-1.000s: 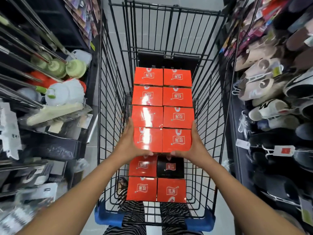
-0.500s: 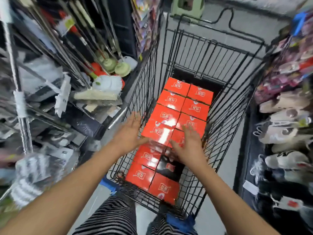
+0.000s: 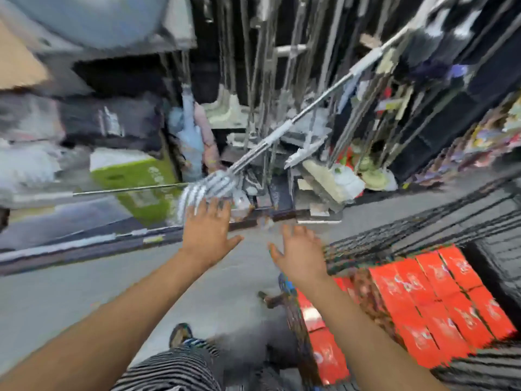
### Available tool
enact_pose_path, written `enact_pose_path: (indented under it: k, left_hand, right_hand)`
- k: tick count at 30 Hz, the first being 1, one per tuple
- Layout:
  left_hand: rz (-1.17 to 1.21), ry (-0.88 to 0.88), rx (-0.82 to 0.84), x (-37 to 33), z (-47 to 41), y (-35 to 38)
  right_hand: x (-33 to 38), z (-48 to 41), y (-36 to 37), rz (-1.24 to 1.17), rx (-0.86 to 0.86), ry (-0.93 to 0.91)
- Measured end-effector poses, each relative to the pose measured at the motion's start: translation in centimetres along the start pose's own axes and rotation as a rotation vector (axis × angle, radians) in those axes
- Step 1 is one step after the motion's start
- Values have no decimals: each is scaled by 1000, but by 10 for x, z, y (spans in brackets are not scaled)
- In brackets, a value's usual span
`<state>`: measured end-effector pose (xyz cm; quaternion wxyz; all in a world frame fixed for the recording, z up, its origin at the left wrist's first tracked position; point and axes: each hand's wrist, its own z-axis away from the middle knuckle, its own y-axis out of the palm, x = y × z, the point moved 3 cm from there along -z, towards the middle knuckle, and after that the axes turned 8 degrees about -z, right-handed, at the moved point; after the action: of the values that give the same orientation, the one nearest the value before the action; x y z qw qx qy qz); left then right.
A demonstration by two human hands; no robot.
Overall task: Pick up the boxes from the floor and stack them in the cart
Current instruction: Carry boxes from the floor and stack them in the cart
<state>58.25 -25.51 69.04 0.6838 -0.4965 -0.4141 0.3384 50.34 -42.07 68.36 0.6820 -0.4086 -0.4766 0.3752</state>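
Note:
The view is heavily blurred from a fast turn to the left. Red boxes [image 3: 428,300] lie packed in rows inside the black wire cart [image 3: 394,244] at the lower right. My left hand [image 3: 207,232] is spread open over the grey floor, empty, near the foot of the shelving. My right hand [image 3: 298,255] is open and empty too, just left of the cart's side wall. Both arms reach forward away from the cart. No box on the floor is visible here.
A shelf unit with mops and long metal handles [image 3: 296,119] stands straight ahead. A green carton [image 3: 135,179] sits on the floor at the left. My foot in a sandal [image 3: 180,334] and striped trousers show at the bottom. Grey floor [image 3: 70,292] spreads to the left.
Both hands let go of the red boxes in the cart and swung out to the left. The head turned left, so the cart slid to the lower right of the view.

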Motion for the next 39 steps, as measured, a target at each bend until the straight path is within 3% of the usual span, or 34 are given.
enact_pose_path:
  k: [5, 16, 26, 39]
  left_hand:
    - [76, -321, 52, 139, 56, 41]
    - [175, -829, 107, 380, 213, 150]
    - [362, -1302, 188, 492, 342, 241]
    - [405, -1791, 219, 653, 438, 311]
  right_hand:
    - [144, -30, 47, 122, 105, -286]
    - [447, -21, 190, 214, 236, -760]
    - [622, 15, 276, 318, 424, -1077]
    - [876, 41, 395, 486, 611, -1545]
